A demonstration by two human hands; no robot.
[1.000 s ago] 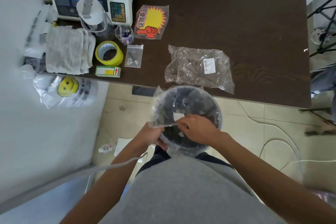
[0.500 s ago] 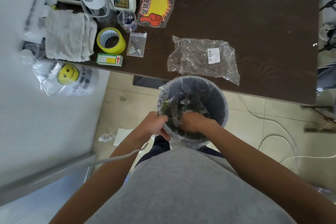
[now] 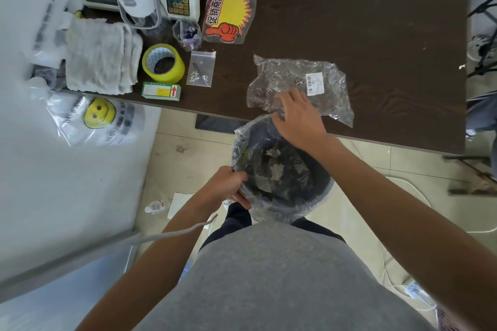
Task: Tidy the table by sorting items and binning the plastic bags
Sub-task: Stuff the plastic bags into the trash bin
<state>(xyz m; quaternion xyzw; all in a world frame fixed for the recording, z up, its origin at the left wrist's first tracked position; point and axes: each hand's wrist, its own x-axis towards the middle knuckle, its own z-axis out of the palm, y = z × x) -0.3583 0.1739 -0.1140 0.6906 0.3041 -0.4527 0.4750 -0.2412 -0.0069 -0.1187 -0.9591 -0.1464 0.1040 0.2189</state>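
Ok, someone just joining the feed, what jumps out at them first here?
Probably the right hand reaching over the table's near edge onto the crumpled clear bag, fingers spread, no grip closed yet. Just below it, the lined bin stands on the floor against the table, the left hand pinching its liner at the rim. Next, the bright yellow tape and starburst sign at the table's left end.

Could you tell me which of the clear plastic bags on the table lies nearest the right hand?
The large crumpled bag with the barcode label; the open right hand is over its near edge. The small zip bag of screws lies apart, beside the yellow tape.
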